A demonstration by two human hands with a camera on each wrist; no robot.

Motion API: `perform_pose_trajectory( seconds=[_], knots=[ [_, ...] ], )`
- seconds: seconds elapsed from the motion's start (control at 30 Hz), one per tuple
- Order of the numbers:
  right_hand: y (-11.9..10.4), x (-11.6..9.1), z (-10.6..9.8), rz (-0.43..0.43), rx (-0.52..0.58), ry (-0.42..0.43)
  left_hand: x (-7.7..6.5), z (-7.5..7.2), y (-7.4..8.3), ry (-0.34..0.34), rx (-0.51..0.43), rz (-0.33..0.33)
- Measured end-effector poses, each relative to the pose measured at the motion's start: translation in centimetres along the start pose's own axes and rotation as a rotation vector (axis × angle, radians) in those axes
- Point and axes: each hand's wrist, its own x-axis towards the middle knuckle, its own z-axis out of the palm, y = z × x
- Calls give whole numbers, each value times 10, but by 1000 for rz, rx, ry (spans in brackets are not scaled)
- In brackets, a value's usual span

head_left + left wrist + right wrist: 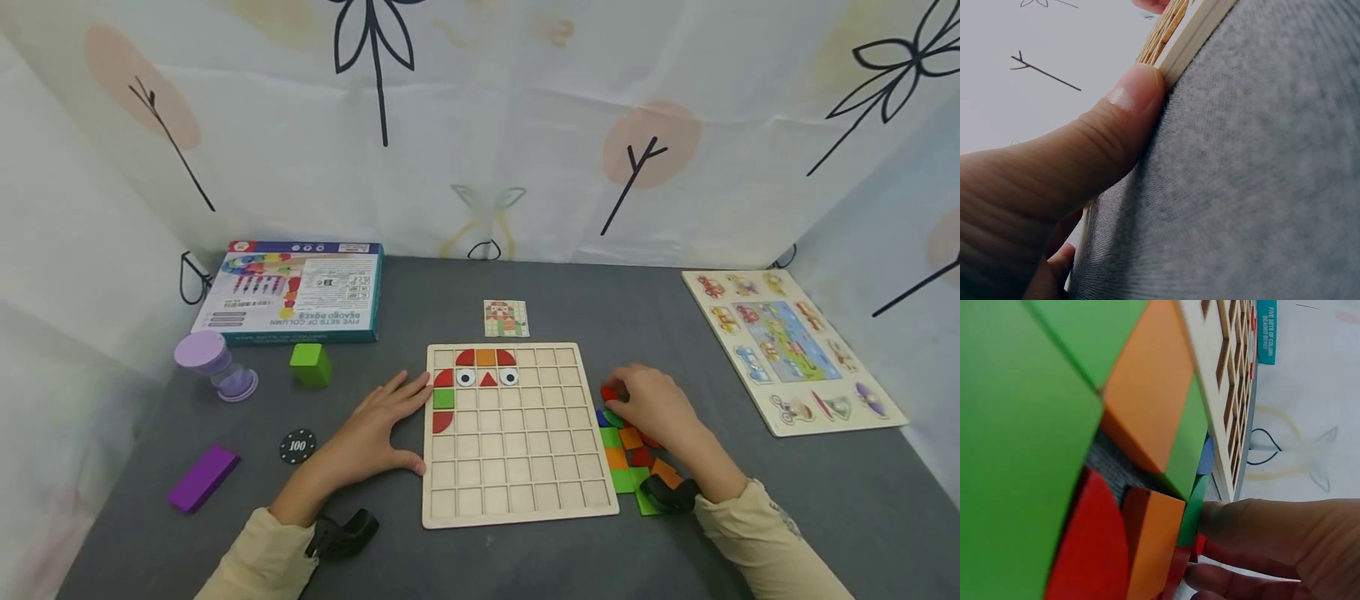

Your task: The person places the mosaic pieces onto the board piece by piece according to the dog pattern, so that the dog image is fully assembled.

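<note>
A wooden grid board lies on the grey table, with red, orange and green pieces and two eye pieces set in its upper left cells. My left hand rests along the board's left edge, fingers spread; in the left wrist view its thumb touches the side of the board. Beyond the right edge, my right hand pinches a red piece between thumb and fingers, which partly hide it. Under and beside that hand lie several loose coloured pieces, green, orange, red and blue.
A small pattern card lies behind the board. To the left are a boxed toy set, a green block, a lilac spool-shaped piece, a purple block and a black "100" chip. A picture puzzle board lies right.
</note>
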Motion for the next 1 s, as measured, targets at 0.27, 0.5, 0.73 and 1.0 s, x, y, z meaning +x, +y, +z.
perform_pose_trajectory(
  seconds=[0.27, 0.5, 0.73, 1.0],
  knots=[
    [-1, 1, 1, -8, 14, 21, 0, -1, 1, 0, 3, 3],
    [-28, 11, -3, -95, 103, 140, 0, -2, 2, 1, 5, 4],
    [-88, 30, 7, -213, 66, 75, -1, -2, 2, -3, 0, 3],
    [-134, 43, 24, -275, 38, 49, 0, -2, 1, -12, 4, -7]
  ],
)
